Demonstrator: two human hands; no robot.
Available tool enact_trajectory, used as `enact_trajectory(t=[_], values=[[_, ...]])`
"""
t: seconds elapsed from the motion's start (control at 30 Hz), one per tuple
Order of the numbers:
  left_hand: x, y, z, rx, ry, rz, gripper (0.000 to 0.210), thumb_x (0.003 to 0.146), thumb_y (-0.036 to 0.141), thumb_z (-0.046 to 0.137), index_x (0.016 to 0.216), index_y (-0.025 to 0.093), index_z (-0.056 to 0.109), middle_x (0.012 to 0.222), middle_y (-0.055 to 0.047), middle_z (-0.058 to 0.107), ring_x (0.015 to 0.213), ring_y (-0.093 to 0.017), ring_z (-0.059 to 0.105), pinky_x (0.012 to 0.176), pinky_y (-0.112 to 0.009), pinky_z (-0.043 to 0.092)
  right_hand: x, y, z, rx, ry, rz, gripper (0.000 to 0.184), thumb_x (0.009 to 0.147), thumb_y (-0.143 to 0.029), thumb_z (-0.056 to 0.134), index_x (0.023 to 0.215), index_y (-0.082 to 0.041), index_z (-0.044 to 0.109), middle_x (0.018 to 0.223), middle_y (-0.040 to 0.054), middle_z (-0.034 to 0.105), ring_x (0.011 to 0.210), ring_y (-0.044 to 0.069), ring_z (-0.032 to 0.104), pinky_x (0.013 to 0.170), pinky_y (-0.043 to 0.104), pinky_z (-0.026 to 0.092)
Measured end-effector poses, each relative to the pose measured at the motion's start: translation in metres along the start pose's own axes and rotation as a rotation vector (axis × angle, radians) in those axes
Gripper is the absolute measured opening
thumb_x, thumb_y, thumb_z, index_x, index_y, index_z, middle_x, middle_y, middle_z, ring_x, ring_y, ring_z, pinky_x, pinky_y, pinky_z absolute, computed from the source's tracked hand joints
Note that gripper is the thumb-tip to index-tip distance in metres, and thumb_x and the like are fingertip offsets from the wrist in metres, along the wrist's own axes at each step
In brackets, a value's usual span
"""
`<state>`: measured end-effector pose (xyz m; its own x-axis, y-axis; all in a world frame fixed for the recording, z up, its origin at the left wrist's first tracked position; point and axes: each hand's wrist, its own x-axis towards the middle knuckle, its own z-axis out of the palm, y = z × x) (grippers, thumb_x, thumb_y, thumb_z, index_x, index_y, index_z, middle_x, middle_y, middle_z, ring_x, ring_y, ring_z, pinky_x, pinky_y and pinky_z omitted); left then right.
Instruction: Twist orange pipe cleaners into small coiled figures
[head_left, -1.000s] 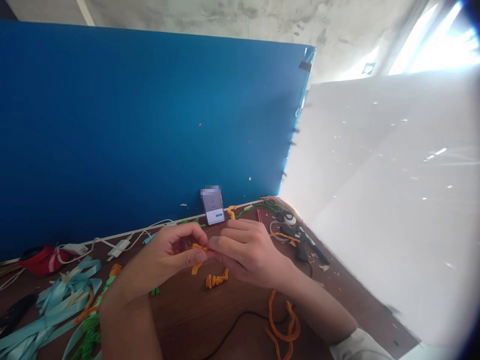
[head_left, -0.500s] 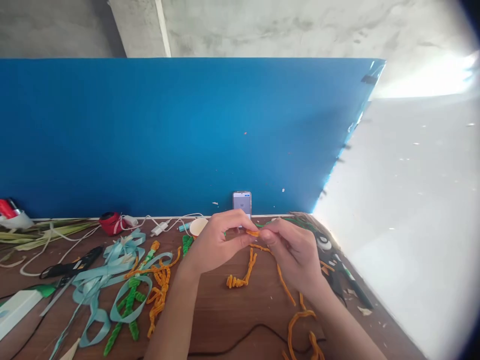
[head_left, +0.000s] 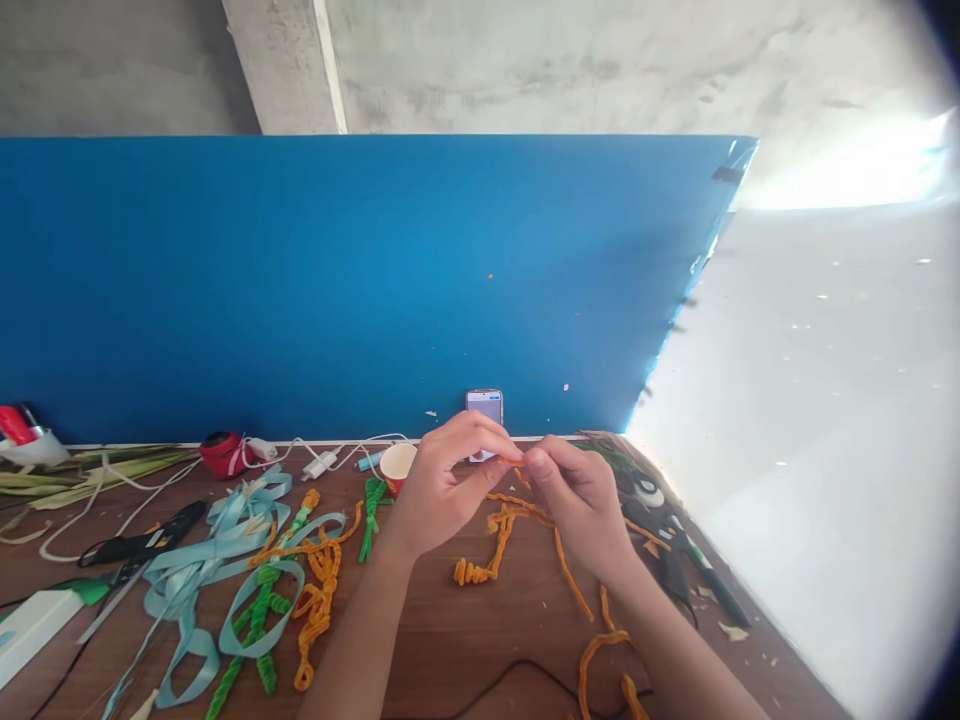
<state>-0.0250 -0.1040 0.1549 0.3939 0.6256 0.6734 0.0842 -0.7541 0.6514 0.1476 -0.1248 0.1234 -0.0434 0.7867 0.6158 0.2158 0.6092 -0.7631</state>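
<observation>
Both hands meet above the middle of the table. My left hand [head_left: 454, 490] pinches a short orange pipe cleaner [head_left: 513, 462] between thumb and forefinger. My right hand [head_left: 585, 505] has its thumb and fingertips closed on the same piece from the other side; the fingers mostly cover it. On the table below lies another orange pipe cleaner with a coiled end [head_left: 474, 572]. A long orange strand [head_left: 574, 580] runs beneath my right hand, and a looped one [head_left: 592, 655] rests near my right forearm.
Left of my arm lie a tangled light blue ribbon [head_left: 180, 560], twisted green pipe cleaners [head_left: 262, 610] and a knotted orange bundle [head_left: 322, 585]. A paper cup [head_left: 397, 462] and a phone [head_left: 484, 405] stand at the back by the blue partition [head_left: 337, 280]. Tools [head_left: 705, 570] lie at right.
My hands have drawn slightly closer together, and less of the orange piece shows between them. My left arm has shifted right, uncovering more of a green twisted piece. The view has tilted slightly up.
</observation>
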Motion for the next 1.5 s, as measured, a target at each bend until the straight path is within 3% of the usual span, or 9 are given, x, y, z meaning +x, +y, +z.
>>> enact_trajectory(t=[0.2,0.3,0.4,0.53,0.67,0.83,1.13,1.3,1.5], values=[[0.000,-0.006,0.003,-0.053,0.059,-0.009,0.025,0.096,0.022,0.056,0.078,0.021,0.072,0.106,-0.007,0.064,0.099,-0.018,0.061,0.082,-0.029,0.049,0.002,-0.002,0.001,0.086,-0.061,0.028,0.038,0.099,-0.041,0.054,0.069,-0.018,0.056,0.052,-0.0053,0.040,0.049,0.008,0.035,0.047,0.024,0.027],[-0.001,-0.005,0.004,-0.052,0.070,-0.023,0.016,0.095,0.024,0.058,0.089,0.021,0.072,0.105,-0.007,0.066,0.100,-0.019,0.061,0.082,-0.029,0.049,0.003,-0.005,-0.001,0.065,-0.016,0.017,0.041,0.097,-0.042,0.056,0.065,-0.018,0.054,0.051,-0.0049,0.041,0.049,0.008,0.035,0.047,0.024,0.027],[0.000,-0.003,0.007,-0.081,0.093,-0.185,0.017,0.095,0.033,0.060,0.103,0.021,0.067,0.101,-0.006,0.067,0.093,-0.018,0.062,0.078,-0.027,0.049,0.004,-0.008,-0.005,0.035,0.017,0.016,0.040,0.095,-0.043,0.058,0.065,-0.017,0.057,0.051,-0.0041,0.045,0.049,0.008,0.037,0.047,0.024,0.028],[0.002,-0.002,0.012,-0.275,-0.058,-0.360,0.034,0.099,0.045,0.048,0.085,0.016,0.061,0.077,-0.002,0.061,0.070,-0.013,0.057,0.064,-0.024,0.044,0.005,-0.008,-0.009,0.040,0.017,-0.011,0.030,0.094,-0.039,0.061,0.074,-0.018,0.066,0.052,-0.0040,0.050,0.047,0.008,0.039,0.046,0.023,0.030],[0.002,0.003,0.013,-0.356,-0.082,-0.366,0.034,0.100,0.043,0.044,0.087,0.017,0.061,0.077,-0.001,0.058,0.069,-0.012,0.054,0.062,-0.023,0.042,0.005,-0.007,-0.013,0.032,0.002,-0.059,0.021,0.093,-0.033,0.064,0.078,-0.019,0.067,0.059,-0.0024,0.060,0.049,0.008,0.043,0.048,0.023,0.034],[0.002,0.005,0.013,-0.268,-0.048,-0.387,0.026,0.096,0.042,0.054,0.091,0.018,0.062,0.082,-0.001,0.058,0.071,-0.011,0.050,0.062,-0.021,0.041,0.007,-0.006,-0.015,-0.140,-0.006,-0.160,0.018,0.093,-0.028,0.065,0.079,-0.018,0.069,0.061,-0.0024,0.060,0.053,0.008,0.046,0.051,0.023,0.035],[0.002,0.002,0.013,-0.275,-0.014,-0.402,0.026,0.097,0.044,0.054,0.093,0.018,0.061,0.090,-0.002,0.062,0.076,-0.011,0.055,0.065,-0.021,0.043,0.011,-0.002,-0.022,-0.277,-0.099,-0.200,0.011,0.095,-0.027,0.062,0.092,-0.020,0.070,0.068,-0.0020,0.065,0.056,0.009,0.049,0.053,0.023,0.036],[0.003,0.000,0.011,-0.180,0.037,-0.438,0.031,0.097,0.046,0.052,0.084,0.018,0.057,0.080,0.000,0.059,0.074,-0.012,0.053,0.066,-0.023,0.042,0.014,0.001,-0.032,-0.483,-0.122,-0.266,0.015,0.098,-0.028,0.057,0.101,-0.020,0.069,0.072,0.0008,0.066,0.060,0.012,0.053,0.058,0.026,0.039],[0.004,-0.005,0.011,-0.143,0.025,-0.444,0.032,0.097,0.045,0.052,0.082,0.018,0.058,0.078,0.000,0.059,0.075,-0.013,0.054,0.068,-0.024,0.042,0.013,0.003,-0.033,-0.520,-0.123,-0.292,0.015,0.099,-0.024,0.054,0.099,-0.020,0.069,0.068,0.0001,0.062,0.059,0.012,0.051,0.058,0.026,0.037]])
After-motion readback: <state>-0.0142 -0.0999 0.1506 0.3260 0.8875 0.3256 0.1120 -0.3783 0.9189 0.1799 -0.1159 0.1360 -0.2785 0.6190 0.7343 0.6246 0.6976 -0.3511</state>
